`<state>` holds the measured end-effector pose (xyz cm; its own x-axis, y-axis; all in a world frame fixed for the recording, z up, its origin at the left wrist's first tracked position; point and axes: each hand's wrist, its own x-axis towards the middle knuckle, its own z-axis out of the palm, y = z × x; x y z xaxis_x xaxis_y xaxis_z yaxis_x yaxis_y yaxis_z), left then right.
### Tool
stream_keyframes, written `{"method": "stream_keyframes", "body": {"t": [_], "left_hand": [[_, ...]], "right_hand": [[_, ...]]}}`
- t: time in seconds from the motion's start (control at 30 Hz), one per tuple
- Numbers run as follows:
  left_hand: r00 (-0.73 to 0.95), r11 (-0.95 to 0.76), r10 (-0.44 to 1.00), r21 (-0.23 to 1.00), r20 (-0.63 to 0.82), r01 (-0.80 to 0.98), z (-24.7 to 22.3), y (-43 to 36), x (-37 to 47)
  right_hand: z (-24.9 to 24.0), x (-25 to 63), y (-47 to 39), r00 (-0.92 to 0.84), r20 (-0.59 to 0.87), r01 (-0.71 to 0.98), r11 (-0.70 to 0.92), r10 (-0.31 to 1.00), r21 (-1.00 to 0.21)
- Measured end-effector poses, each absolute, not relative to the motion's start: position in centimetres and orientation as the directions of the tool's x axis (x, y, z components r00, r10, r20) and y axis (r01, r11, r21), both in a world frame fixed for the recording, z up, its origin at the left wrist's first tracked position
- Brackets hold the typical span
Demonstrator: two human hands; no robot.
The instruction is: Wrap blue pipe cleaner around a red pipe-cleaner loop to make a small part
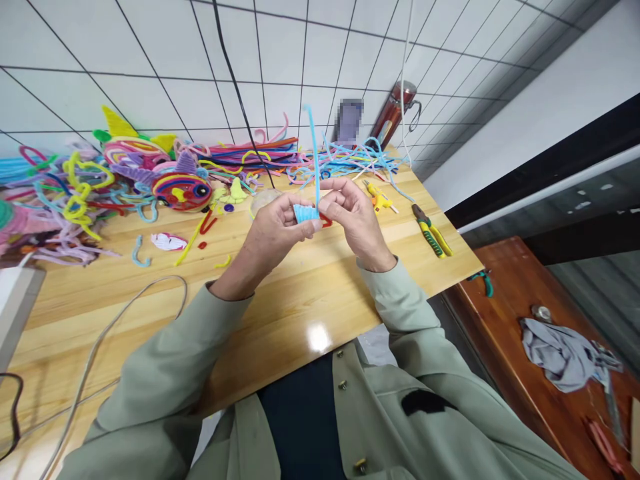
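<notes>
My left hand [280, 223] pinches a small light-blue piece [305, 213] made of pipe cleaner rows laid side by side. From its right end a long light-blue pipe cleaner [315, 150] stands up, slightly bent at the tip. The fingers of my right hand [350, 213] are closed on the lower part of that pipe cleaner, right beside the piece. Below the right fingers, a short red pipe cleaner bit [326, 221] lies on the table. Behind my left hand is a clear round object [264, 198], partly hidden.
On the wooden table [300, 287], finished pipe cleaner fish [183, 187] and tangled pipe cleaners fill the left and back. Yellow-green pliers [431, 231] and a yellow glue gun [379, 197] lie right. A red-brown flask [395, 113] and a blurred phone [349, 121] lean on the wall.
</notes>
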<state>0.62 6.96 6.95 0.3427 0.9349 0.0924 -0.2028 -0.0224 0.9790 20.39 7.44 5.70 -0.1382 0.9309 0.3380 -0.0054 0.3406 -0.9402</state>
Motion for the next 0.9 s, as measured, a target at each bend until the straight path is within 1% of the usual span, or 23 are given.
{"method": "stream_keyframes", "body": {"t": [0.07, 0.1, 0.17, 0.2, 0.27, 0.33, 0.4, 0.53, 0.63, 0.77, 0.9], "left_hand": [[0.337, -0.009, 0.939, 0.983, 0.072, -0.185, 7.0, 6.9, 0.5], [0.338, -0.003, 0.939, 0.984, 0.064, -0.179, 7.1, 6.8, 0.5], [0.351, 0.011, 0.935, 0.985, 0.052, -0.175, 7.3, 6.8, 0.4], [0.361, 0.019, 0.931, 0.984, 0.047, -0.176, 7.4, 6.7, 0.4], [0.379, 0.034, 0.925, 0.982, 0.039, -0.184, 7.6, 6.6, 0.4], [0.385, 0.041, 0.922, 0.98, 0.037, -0.195, 7.8, 6.5, 0.5], [0.383, 0.041, 0.923, 0.977, 0.044, -0.211, 7.9, 6.5, 0.6], [0.382, 0.04, 0.923, 0.974, 0.05, -0.224, 7.6, 6.4, 0.6], [0.38, 0.04, 0.923, 0.971, 0.055, -0.237, 7.5, 6.3, 0.6], [0.378, 0.056, 0.924, 0.958, 0.057, -0.282, 7.8, 6.1, 0.9], [0.357, 0.056, 0.931, 0.943, 0.069, -0.329, 8.2, 5.9, 1.2]], "right_hand": [[6.0, 21.0, 7.4, -0.108, 0.442, 0.122, 0.453, 0.891, -0.883], [6.1, 21.2, 7.4, -0.104, 0.51, 0.199, 0.521, 0.854, -0.83], [6.4, 21.7, 7.4, -0.144, 0.635, 0.347, 0.64, 0.759, -0.686], [6.4, 21.8, 7.4, -0.179, 0.675, 0.411, 0.677, 0.716, -0.61], [6.4, 22.0, 7.6, -0.247, 0.709, 0.502, 0.713, 0.661, -0.489], [6.2, 22.1, 7.8, -0.287, 0.719, 0.535, 0.729, 0.633, -0.427], [6.0, 22.1, 8.0, -0.3, 0.709, 0.531, 0.729, 0.638, -0.431], [5.9, 22.1, 8.0, -0.234, 0.663, 0.508, 0.671, 0.711, -0.54], [6.1, 22.1, 7.9, -0.185, 0.658, 0.466, 0.655, 0.73, -0.595], [6.0, 22.0, 7.8, -0.144, 0.719, 0.441, 0.694, 0.68, -0.569], [5.7, 21.5, 7.6, -0.049, 0.766, 0.433, 0.704, 0.641, -0.563]]}}
